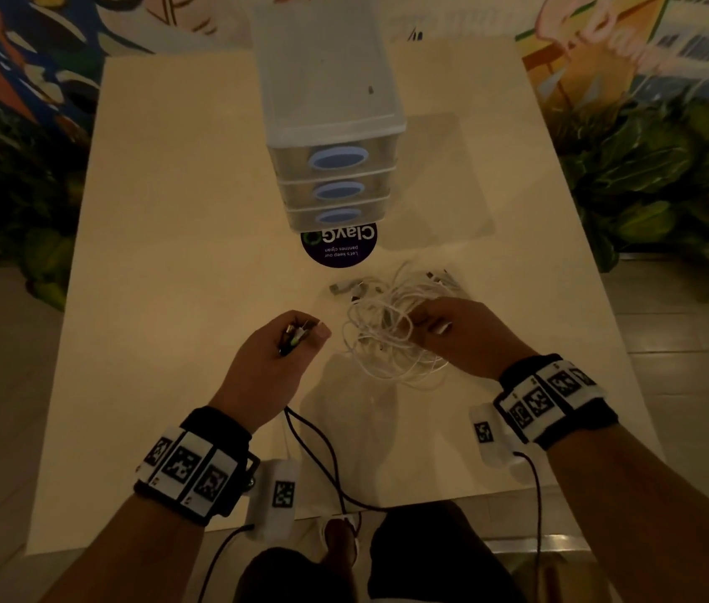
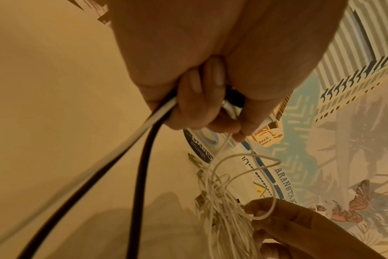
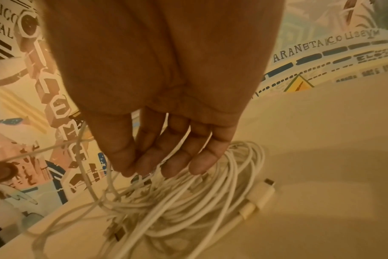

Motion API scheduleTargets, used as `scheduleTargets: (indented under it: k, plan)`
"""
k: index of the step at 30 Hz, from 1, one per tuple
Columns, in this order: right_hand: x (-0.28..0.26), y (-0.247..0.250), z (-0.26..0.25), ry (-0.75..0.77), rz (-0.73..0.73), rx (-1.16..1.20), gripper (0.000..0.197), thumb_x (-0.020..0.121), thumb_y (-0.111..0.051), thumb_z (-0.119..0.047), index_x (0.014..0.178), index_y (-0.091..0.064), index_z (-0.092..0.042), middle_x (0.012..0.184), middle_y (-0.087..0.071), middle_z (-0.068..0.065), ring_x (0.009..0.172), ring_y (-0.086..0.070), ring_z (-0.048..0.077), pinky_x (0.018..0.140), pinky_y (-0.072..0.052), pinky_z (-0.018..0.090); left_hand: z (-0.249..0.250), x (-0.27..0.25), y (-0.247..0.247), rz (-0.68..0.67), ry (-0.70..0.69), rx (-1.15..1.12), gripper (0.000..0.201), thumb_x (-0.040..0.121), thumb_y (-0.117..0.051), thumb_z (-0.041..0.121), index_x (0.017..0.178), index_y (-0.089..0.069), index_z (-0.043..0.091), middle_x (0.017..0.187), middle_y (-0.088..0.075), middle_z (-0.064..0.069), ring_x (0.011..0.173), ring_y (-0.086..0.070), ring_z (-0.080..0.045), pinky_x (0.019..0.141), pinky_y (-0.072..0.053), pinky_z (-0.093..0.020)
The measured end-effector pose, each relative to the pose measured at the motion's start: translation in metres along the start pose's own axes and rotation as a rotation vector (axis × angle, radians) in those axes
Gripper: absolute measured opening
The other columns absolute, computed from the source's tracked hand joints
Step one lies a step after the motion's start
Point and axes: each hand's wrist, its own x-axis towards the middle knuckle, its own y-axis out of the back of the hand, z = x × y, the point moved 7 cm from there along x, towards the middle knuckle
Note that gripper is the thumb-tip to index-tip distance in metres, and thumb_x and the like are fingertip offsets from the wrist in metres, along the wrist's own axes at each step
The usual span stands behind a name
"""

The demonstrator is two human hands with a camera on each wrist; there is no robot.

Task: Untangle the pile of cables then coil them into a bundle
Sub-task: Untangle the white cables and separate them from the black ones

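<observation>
A tangle of thin white cables (image 1: pixel 381 341) lies on the cream table (image 1: pixel 170 298), right of centre, with USB plugs sticking out. My left hand (image 1: pixel 300 335) is curled round a black cable (image 1: pixel 318 454) and a thicker white cable (image 2: pixel 122 140); its plug ends show at the fist. The left thumb and forefinger (image 2: pixel 239 129) also pinch a thin white strand that leads into the tangle (image 2: pixel 224 210). My right hand (image 1: pixel 426 324) sits on the tangle with fingers (image 3: pixel 166 157) threaded through the strands. A white loop is hooked at its fingertips (image 2: pixel 259 216).
A translucent three-drawer unit (image 1: pixel 331 124) stands at the middle back of the table, with a round dark sticker (image 1: pixel 339 250) in front of it. The black cable trails over the near table edge. A white USB plug (image 3: pixel 261 192) lies beside the tangle.
</observation>
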Motion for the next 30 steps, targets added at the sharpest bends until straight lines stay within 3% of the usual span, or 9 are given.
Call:
scheduleTargets:
  k: [3,8,10,13,15,17,22,24,30]
  plan:
    - [0.003,-0.010,-0.010,0.040,-0.045,0.073,0.029,0.085,-0.078,-0.027,0.110,-0.066,-0.036,0.097,-0.068,-0.014,0.089,-0.062,-0.002,0.078,-0.047,0.009,0.000,0.000,0.000,-0.009,-0.003,0.001,0.016,0.098,-0.060,0.038,0.093,-0.068,0.026,0.078,-0.060,-0.007,0.076,-0.054,-0.026,0.066,-0.041,-0.027]
    - [0.004,-0.012,-0.009,0.034,-0.170,-0.010,0.034,0.081,-0.075,-0.019,0.100,-0.070,-0.046,0.104,-0.070,-0.019,0.098,-0.064,0.000,0.088,-0.049,0.020,0.003,-0.002,0.002,-0.010,-0.021,-0.011,0.017,0.098,-0.061,0.039,0.094,-0.069,0.025,0.077,-0.061,-0.008,0.067,-0.052,-0.019,0.061,-0.039,-0.017]
    - [0.002,0.013,-0.015,0.057,-0.009,-0.014,0.034,0.084,-0.072,-0.014,0.096,-0.071,-0.045,0.098,-0.070,-0.023,0.089,-0.065,-0.001,0.079,-0.049,0.016,0.004,-0.005,0.000,-0.033,-0.017,-0.023,0.016,0.097,-0.063,0.038,0.094,-0.070,0.024,0.076,-0.061,-0.011,0.063,-0.050,-0.017,0.059,-0.039,-0.018]
    - [0.004,0.069,-0.041,0.143,0.394,0.078,0.017,0.088,-0.069,-0.013,0.095,-0.074,-0.027,0.093,-0.072,-0.018,0.077,-0.064,0.005,0.071,-0.048,0.012,0.003,-0.010,-0.005,-0.086,-0.001,-0.032,0.014,0.094,-0.067,0.040,0.094,-0.073,0.026,0.081,-0.069,-0.002,0.077,-0.063,-0.024,0.070,-0.048,-0.025]
    - [0.026,0.084,-0.066,0.197,0.435,0.040,0.013,0.089,-0.067,-0.014,0.096,-0.072,-0.023,0.092,-0.071,-0.016,0.077,-0.063,0.003,0.072,-0.047,0.012,0.004,-0.014,-0.007,-0.105,0.001,-0.025,0.013,0.092,-0.069,0.040,0.092,-0.074,0.028,0.086,-0.072,0.006,0.083,-0.067,-0.014,0.080,-0.051,-0.030]
    - [0.065,0.070,-0.077,0.157,0.265,-0.119,0.009,0.091,-0.067,-0.024,0.098,-0.072,-0.024,0.093,-0.071,-0.013,0.081,-0.063,0.005,0.076,-0.051,0.020,0.005,-0.017,-0.008,-0.107,0.001,-0.029,0.013,0.091,-0.071,0.039,0.090,-0.075,0.027,0.090,-0.074,0.010,0.088,-0.068,-0.007,0.083,-0.052,-0.028]
    - [0.124,-0.005,-0.056,-0.108,-0.268,-0.747,0.039,0.092,-0.063,-0.052,0.106,-0.069,-0.016,0.098,-0.066,0.003,0.088,-0.063,0.025,0.079,-0.054,0.035,0.004,-0.021,-0.009,-0.092,0.009,0.027,0.012,0.086,-0.075,0.043,0.092,-0.078,0.034,0.092,-0.073,0.015,0.091,-0.067,0.000,0.076,-0.046,-0.010]
    - [0.131,-0.013,-0.052,-0.138,-0.254,-0.754,0.034,0.089,-0.070,-0.044,0.104,-0.067,-0.014,0.094,-0.066,0.005,0.084,-0.064,0.026,0.076,-0.054,0.035,0.003,-0.022,-0.010,-0.100,-0.009,0.078,0.012,0.087,-0.073,0.045,0.094,-0.078,0.036,0.093,-0.073,0.016,0.091,-0.066,0.002,0.076,-0.045,-0.009]
    - [0.129,-0.013,-0.042,-0.130,-0.244,-0.591,0.032,0.082,-0.080,-0.037,0.108,-0.075,-0.018,0.110,-0.072,0.001,0.098,-0.068,0.024,0.091,-0.057,0.039,-0.002,-0.023,-0.007,-0.071,-0.010,0.110,0.012,0.089,-0.070,0.045,0.092,-0.076,0.035,0.091,-0.072,0.023,0.089,-0.066,0.003,0.075,-0.045,-0.010]
